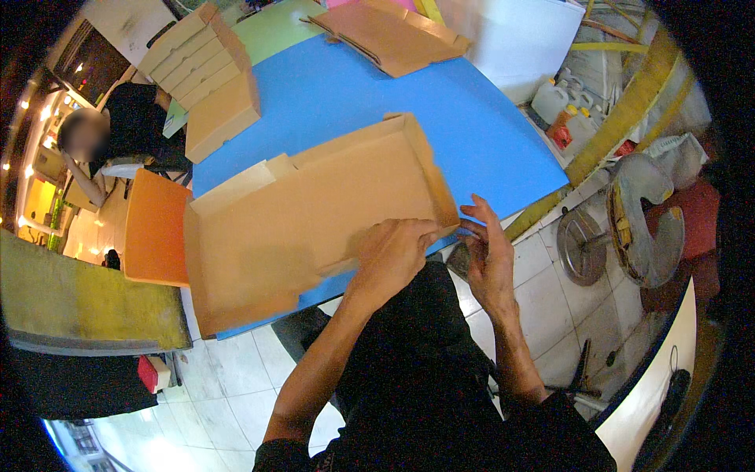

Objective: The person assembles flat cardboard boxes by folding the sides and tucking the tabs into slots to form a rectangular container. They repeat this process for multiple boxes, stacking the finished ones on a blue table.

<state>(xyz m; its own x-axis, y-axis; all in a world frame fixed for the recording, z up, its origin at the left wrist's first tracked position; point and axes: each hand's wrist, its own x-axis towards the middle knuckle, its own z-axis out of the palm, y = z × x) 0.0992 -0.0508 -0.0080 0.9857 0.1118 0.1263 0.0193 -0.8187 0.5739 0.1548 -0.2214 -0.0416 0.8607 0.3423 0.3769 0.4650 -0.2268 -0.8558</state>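
An unfolded brown cardboard box (314,200), with low side walls standing up, lies open on the blue tabletop (330,98). It slants across the table and its left end reaches past the edge. My left hand (395,253) is closed on the box at its near right corner, fingertips pinching the wall there. Just outside that corner is my right hand (491,259), its fingers apart and bent, the tips close to the cardboard. Whether they touch it is hard to tell.
Closed cardboard boxes (224,110) stand stacked at the table's far left. Flat cardboard sheets (393,35) lie at the far edge. An orange chair (157,228) is on the left, with a seated person (130,118) beyond. Plastic jugs (562,106) and a metal stand (645,224) are on the right.
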